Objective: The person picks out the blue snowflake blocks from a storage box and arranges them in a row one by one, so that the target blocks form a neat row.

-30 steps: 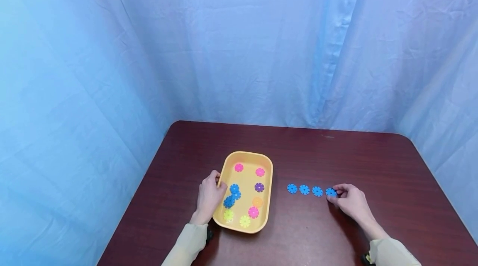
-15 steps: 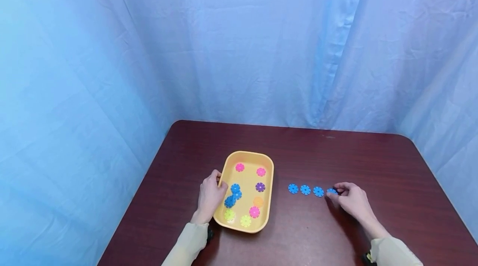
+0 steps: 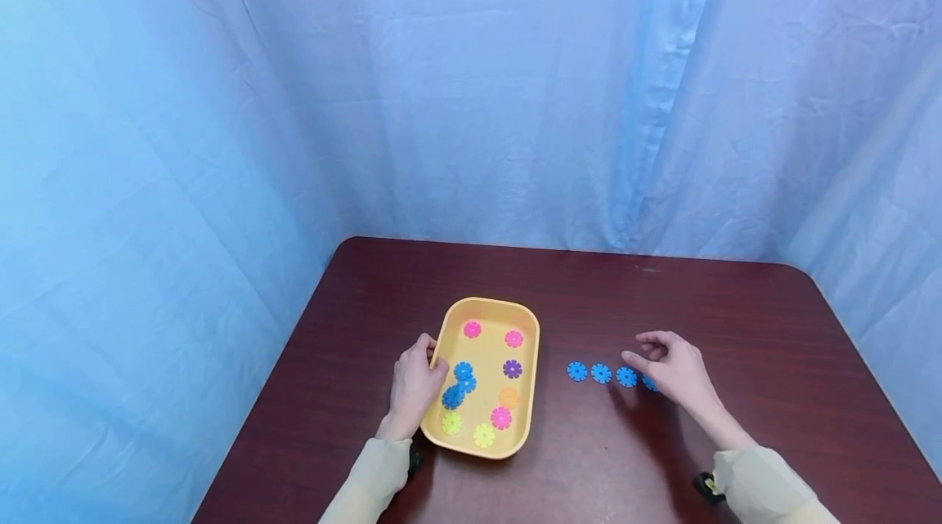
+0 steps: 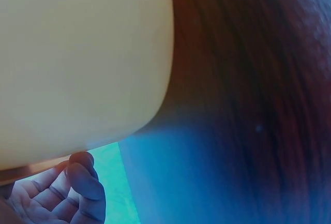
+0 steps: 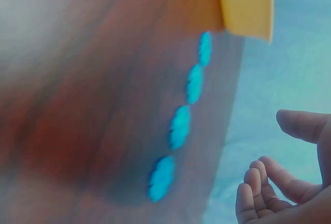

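Observation:
My left hand grips the left rim of a yellow tray, thumb over the edge. Inside lie flower-shaped plastic discs: several blue ones, pink ones, yellow-green ones, a purple one and an orange one. To the tray's right, a row of blue discs lies on the table. Over the row's right end hovers my right hand, partly covering the last disc. In the right wrist view its thumb and fingers are apart, holding nothing.
The dark red wooden table has rounded far corners. Blue curtains hang behind it and on both sides.
My right hand has let go of the rightmost blue disc, risen and moved a little left, its thumb and fingers parting. The left hand and tray stay put.

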### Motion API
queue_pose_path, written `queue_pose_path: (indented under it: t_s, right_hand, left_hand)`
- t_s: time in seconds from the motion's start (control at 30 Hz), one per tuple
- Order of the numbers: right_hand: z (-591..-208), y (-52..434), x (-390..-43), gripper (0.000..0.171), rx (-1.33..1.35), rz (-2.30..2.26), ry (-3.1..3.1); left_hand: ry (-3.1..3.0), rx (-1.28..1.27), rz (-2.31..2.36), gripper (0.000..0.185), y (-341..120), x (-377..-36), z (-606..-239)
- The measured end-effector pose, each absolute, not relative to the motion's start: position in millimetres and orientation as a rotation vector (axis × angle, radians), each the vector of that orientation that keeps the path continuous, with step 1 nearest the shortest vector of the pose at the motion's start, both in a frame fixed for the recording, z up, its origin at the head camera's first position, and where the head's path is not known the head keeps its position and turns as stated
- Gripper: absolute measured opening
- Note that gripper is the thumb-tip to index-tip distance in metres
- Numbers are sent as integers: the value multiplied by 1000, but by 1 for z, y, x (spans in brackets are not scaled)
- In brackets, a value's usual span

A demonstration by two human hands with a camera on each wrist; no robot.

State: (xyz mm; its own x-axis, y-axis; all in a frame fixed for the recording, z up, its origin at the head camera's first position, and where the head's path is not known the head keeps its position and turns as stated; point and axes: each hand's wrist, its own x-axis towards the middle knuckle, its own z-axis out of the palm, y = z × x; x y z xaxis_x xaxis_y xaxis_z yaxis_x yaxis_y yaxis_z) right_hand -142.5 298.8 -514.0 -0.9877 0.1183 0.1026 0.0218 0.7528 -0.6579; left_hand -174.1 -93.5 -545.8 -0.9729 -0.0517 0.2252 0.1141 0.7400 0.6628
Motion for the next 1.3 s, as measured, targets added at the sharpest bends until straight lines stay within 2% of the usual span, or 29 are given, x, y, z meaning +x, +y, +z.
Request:
queue_pose_path:
  t_s: [0.57, 1.3]
  right_hand:
    - [-473, 216, -177, 43, 78, 1281, -2698]
    - [-472, 169, -196, 33, 117, 1425, -2728]
  left_hand:
    - [-2732, -33, -1047, 14, -92, -173, -547]
    - [-2716, -47, -1011, 14, -92, -175, -547]
